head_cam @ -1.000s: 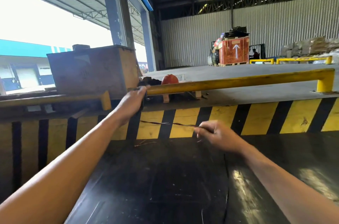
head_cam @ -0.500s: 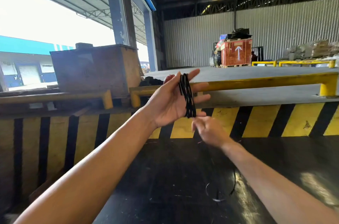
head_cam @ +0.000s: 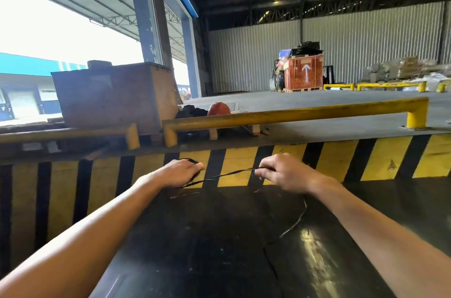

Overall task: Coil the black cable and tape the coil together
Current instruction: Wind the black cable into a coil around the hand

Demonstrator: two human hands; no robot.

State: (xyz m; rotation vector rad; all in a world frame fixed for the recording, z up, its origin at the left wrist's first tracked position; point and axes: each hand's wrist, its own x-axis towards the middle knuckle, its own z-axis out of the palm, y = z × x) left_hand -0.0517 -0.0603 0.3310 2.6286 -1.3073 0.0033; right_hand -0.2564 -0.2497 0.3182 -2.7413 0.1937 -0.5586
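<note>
A thin black cable (head_cam: 227, 174) runs in a shallow sag between my two hands, in front of the yellow and black striped wall. My left hand (head_cam: 179, 173) is closed, palm down, on loops of the cable; a bit of a loop shows above its knuckles. My right hand (head_cam: 284, 172) pinches the cable at its fingertips. From under the right hand the loose tail (head_cam: 296, 221) drops onto the glossy black surface (head_cam: 219, 249) and curves toward me. No tape is in view.
Just past my hands stands the striped wall (head_cam: 329, 163), topped by a yellow pipe rail (head_cam: 292, 113). A brown box (head_cam: 112, 95) and a red helmet (head_cam: 218, 108) sit behind the rail. Far back stands a red crate (head_cam: 303, 72).
My left hand, held up palm open with the coil across it half a second ago, has dropped and turned palm down. My right hand has moved right, drawing a length of cable out between the hands.
</note>
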